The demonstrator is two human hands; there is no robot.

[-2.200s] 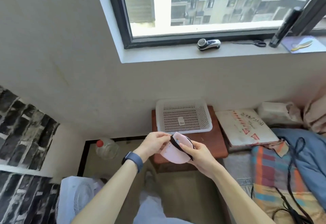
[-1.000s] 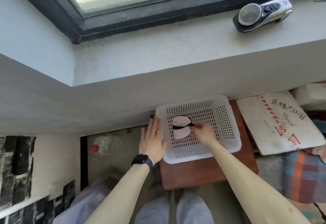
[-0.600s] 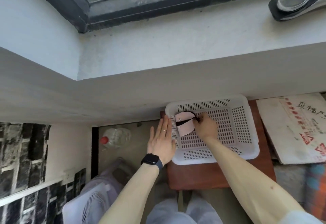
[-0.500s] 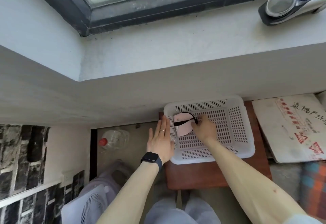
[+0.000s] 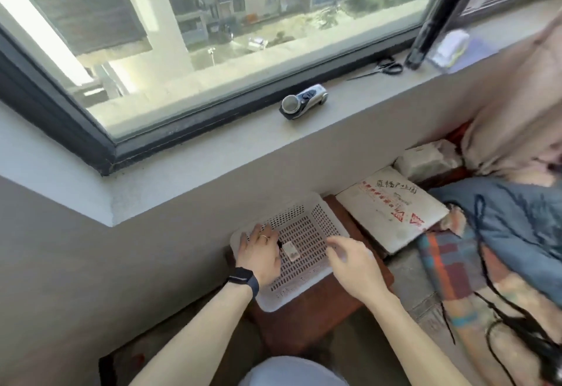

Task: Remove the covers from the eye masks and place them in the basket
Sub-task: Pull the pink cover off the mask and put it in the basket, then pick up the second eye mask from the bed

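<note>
the window (image 5: 213, 20) spans the upper frame, with a grey sill (image 5: 334, 111) below it. on the sill lie a silver-and-black handheld device (image 5: 304, 101) and, further right, black scissors (image 5: 384, 67). bedding fills the right side: a blue cloth (image 5: 517, 218) above a plaid blanket (image 5: 450, 264), with black cords (image 5: 486, 294) across them. a flat white package with red print (image 5: 392, 206) lies just right of the basket. the white perforated basket (image 5: 322, 221) sits on a reddish-brown wooden stand (image 5: 307, 318) against the wall.

the left hand (image 5: 258, 256), with a ring and a dark wrist band (image 5: 243, 277), lies flat, fingers spread, over the basket's left rim and floor. a thin dark strip shows at its edge; the eye mask cannot be identified, and whether it lies under this hand cannot be told. the right hand (image 5: 354, 267) hovers above the basket's right edge, fingers loosely apart, holding nothing; it is motion-blurred. a small pale label (image 5: 290, 250) lies on the basket floor between the hands.
</note>
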